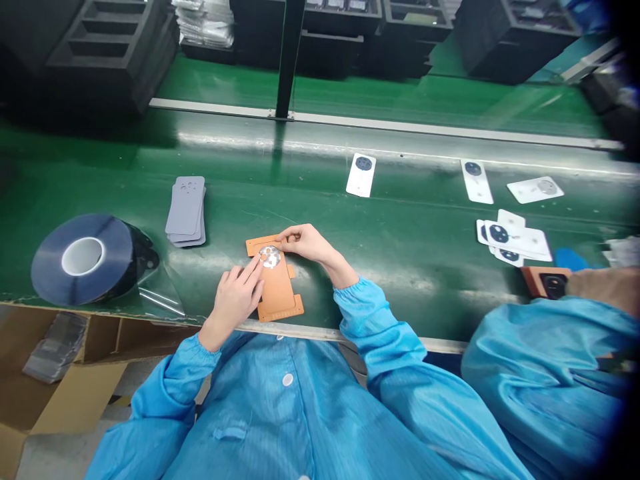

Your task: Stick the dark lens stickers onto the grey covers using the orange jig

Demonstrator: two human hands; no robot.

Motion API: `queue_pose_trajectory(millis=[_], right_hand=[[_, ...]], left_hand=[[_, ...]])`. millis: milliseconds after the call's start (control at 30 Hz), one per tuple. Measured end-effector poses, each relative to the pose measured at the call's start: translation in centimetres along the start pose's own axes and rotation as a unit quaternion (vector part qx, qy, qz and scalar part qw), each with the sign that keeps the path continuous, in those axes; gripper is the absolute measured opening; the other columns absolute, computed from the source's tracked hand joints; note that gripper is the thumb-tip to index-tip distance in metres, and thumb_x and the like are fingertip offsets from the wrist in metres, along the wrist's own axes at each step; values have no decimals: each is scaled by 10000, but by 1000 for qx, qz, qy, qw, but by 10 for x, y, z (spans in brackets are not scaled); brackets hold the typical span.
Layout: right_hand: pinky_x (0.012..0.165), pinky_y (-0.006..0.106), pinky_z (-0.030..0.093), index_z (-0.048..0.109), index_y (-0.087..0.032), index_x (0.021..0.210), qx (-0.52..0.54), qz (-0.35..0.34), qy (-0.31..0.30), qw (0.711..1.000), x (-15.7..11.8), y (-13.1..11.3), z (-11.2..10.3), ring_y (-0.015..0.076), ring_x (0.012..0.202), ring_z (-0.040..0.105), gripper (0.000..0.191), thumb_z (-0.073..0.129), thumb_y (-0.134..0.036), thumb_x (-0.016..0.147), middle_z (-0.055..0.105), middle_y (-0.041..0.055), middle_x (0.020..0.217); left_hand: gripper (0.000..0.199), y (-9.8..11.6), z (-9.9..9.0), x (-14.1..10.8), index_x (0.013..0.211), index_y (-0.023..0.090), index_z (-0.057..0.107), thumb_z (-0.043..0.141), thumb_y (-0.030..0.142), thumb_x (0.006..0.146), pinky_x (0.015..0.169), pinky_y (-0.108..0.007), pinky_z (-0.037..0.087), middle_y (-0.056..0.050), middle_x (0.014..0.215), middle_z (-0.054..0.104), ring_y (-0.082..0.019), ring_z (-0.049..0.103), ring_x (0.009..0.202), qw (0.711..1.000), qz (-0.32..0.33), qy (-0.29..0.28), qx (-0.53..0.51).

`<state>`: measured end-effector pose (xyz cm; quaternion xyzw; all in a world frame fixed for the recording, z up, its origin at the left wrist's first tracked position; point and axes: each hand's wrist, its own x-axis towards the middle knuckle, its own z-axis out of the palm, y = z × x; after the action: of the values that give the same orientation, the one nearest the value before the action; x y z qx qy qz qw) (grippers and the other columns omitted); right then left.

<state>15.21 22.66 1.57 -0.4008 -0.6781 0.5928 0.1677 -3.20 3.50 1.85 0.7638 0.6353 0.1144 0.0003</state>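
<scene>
An orange plate-like fixture [279,293] with notched ends lies on the green bench in front of me. At its upper end sits a round silvery piece [271,257] with several holes. My left hand [237,293] rests over the fixture's left edge, its fingers stretched out and the fingertips touching the round piece. Beyond that piece's upper right side, my right hand [306,242] has thumb and fingers pinched together at the fixture's top. Whatever the pinch holds is too small or hidden to name.
Left on the bench are a grey panel stack [186,207] and a large film roll [83,260]. White phone back panels [361,175] lie to the right, several piled up [520,240]. A co-worker's sleeve [550,360] is at right. Black trays [100,50] stand behind; an open carton [75,393] sits below.
</scene>
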Motion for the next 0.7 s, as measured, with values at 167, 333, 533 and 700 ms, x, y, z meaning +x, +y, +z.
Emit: queue_pose_trajectory(millis=[167, 333, 533, 700], right_hand=[[565, 262, 339, 763, -137, 887, 6, -2, 16, 1000, -7, 4, 10, 101, 567, 429, 296, 797, -401, 760, 528, -50, 599], [569, 254, 344, 756, -145, 843, -41, -3, 24, 999, -7, 5, 12, 100, 566, 457, 212, 755, -347, 778, 562, -40, 606], [565, 259, 331, 777, -148, 847, -42, -8, 21, 999, -7, 8, 10, 100, 551, 440, 222, 761, -361, 785, 590, -28, 603], [575, 261, 344, 786, -156, 867, -31, -20, 19, 999, -9, 11, 8, 107, 564, 443, 254, 765, -399, 796, 633, -16, 642]], left_hand=[[524, 1, 1, -1, 1556, 148, 496, 414, 301, 1061, 819, -472, 494, -142, 1560, 562, -318, 615, 1045, 1000, -4, -4, 0], [532, 1, 2, -2, 1568, 172, 488, 444, 304, 1055, 848, -479, 497, -121, 1582, 542, -328, 608, 1088, 1000, -10, -1, -9], [498, 1, 2, -3, 1524, 214, 555, 465, 343, 1051, 841, -477, 496, -127, 1657, 438, -338, 606, 1108, 999, -32, 6, -2], [485, 0, 3, -4, 1493, 230, 589, 481, 362, 1039, 839, -476, 511, -143, 1662, 427, -332, 601, 1093, 999, -35, 23, 6]])
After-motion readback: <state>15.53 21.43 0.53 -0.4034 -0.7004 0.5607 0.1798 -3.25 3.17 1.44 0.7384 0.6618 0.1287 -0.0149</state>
